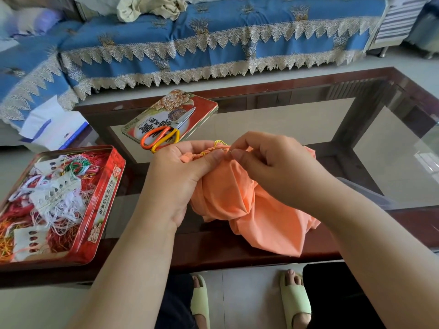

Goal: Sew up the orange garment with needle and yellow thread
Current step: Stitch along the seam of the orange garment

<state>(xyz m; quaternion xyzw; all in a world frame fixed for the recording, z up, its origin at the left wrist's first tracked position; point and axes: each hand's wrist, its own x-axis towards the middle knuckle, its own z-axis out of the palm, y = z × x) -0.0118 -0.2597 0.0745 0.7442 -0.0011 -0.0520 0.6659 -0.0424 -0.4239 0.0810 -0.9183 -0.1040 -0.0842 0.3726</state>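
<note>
I see the orange garment (240, 200) bunched over the near edge of the glass-topped table (297, 119), most of it draped toward the lap. My left hand (180, 172) grips a gathered fold of it, thumb pressed along the puckered seam. My right hand (268, 162) pinches what looks like the needle (226, 150) at the seam, though it is too thin to make out surely. A loop of yellow thread (219, 143) rises just above the stitches. Scissors (164, 134) with orange and yellow handles lie on a tin lid (204, 103) behind the hands. To the left sits an open red tin (104, 198) full of tangled threads.
</note>
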